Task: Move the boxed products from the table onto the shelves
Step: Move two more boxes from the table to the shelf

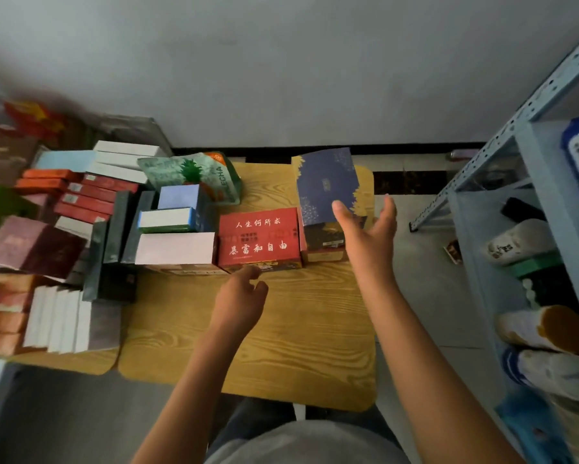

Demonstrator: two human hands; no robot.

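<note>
Flanking blue box (326,185) (table-edge): open fingers (340,209)

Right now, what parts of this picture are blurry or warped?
Head view: the left-edge box stacks smear soft, the blue shelf frame bows with wide-angle distortion, and the red box stays sharp enough to show its print; lighting is dim.

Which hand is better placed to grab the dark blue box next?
Right, probably. The right hand is open beside the dark blue box, on the side toward the shelves. The left hand hangs lower, near the red box.
</note>
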